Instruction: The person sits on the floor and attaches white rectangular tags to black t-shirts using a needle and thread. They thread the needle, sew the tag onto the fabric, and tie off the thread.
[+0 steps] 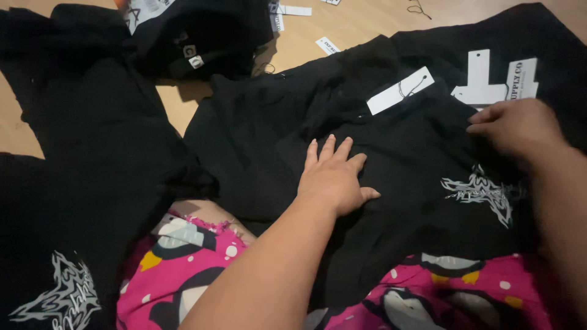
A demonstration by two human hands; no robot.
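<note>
A black garment with a pale printed emblem lies spread over the person's lap and the floor. The left hand presses flat on its middle, fingers spread. The right hand rests curled at its upper edge, beside white hang tags; grip unclear. Further black garments lie left, on the wooden floor.

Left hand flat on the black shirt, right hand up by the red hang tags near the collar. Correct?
Not quite: the hang tags are white, not red, as the head view shows. The rest holds: left hand lies flat on the black shirt, right hand is up by the tags near the collar.
</note>
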